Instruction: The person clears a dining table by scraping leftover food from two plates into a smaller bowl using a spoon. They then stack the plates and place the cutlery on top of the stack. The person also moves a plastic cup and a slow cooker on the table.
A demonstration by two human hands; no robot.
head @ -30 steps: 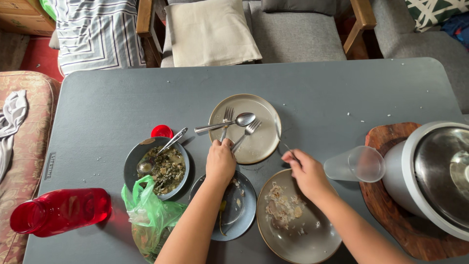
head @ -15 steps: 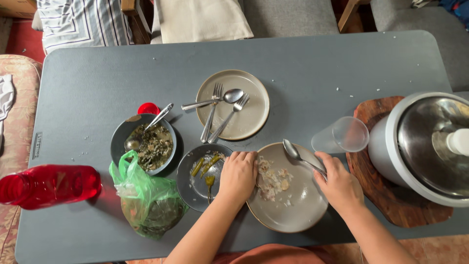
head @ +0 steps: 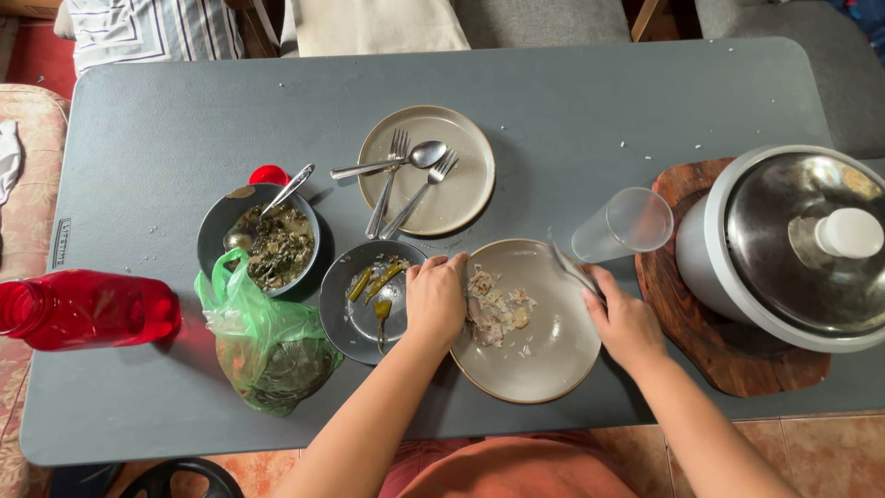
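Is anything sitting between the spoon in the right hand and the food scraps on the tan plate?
Nothing visible. The right hand holds the spoon over the tan plate's rim; bare plate lies between it and the scraps.

Spoon in my right hand is motion-blurred, its handle buried in my grip. My left hand covers the near rim of the beige plate and part of the small dark plate beside it. Far left of that hand, the red bottle runs off the edge; contents of the green bag can't be told.
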